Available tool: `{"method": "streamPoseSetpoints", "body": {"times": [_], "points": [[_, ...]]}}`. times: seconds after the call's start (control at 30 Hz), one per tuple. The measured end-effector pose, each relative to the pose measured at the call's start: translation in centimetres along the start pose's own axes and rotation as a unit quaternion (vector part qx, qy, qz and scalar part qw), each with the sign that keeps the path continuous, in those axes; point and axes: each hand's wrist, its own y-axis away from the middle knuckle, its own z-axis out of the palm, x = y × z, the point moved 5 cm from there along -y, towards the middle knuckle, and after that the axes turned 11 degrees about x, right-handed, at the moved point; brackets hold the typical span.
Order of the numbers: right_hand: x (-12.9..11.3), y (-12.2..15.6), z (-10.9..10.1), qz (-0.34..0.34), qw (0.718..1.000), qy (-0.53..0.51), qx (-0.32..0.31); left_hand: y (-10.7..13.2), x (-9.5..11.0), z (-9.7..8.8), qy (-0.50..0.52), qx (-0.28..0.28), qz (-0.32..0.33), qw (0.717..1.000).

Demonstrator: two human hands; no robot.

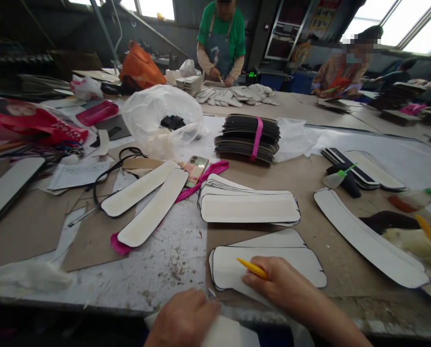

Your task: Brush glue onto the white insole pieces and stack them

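Note:
My right hand (278, 284) rests on a small stack of white, black-edged strip pieces (302, 267) near the table's front edge. Its fingers are closed round a yellow stick (252, 268) that points up and left over the top piece. My left hand (182, 320) is at the bottom edge, fingers curled over a white piece (224, 332) that lies partly off the table; how it grips is hidden. Just behind lies a thicker stack of the same white pieces (249, 207).
Two long white strips (146, 197) lie left on a pink ribbon, by a phone (195, 168). A banded dark stack (249, 137), a plastic bag (163, 115), a long curved strip (367, 241) and glue bottles (336, 178) surround. Two other people work at the far side.

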Motion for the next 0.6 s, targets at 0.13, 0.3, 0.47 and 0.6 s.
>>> {"method": "streamPoseSetpoints", "body": {"times": [0.13, 0.3, 0.47, 0.6], "points": [[-2.2, -2.3, 0.5, -0.01, 0.999, 0.038, -0.03, -0.7, -0.5, 0.1, -0.018, 0.09, 0.04, 0.995], [-2.5, -3.6, 1.1, -0.026, 0.995, 0.081, -0.048, 0.0, -1.6, 1.9, -0.003, 0.164, 0.062, 0.985], [-2.2, -4.2, 1.7, -0.014, 0.992, 0.114, -0.05, 0.6, -2.3, 3.1, -0.006, 0.222, 0.08, 0.972], [-2.5, -4.4, 1.9, -0.014, 0.989, 0.139, -0.048, 0.5, -2.4, 3.6, -0.004, 0.225, 0.083, 0.971]]}}
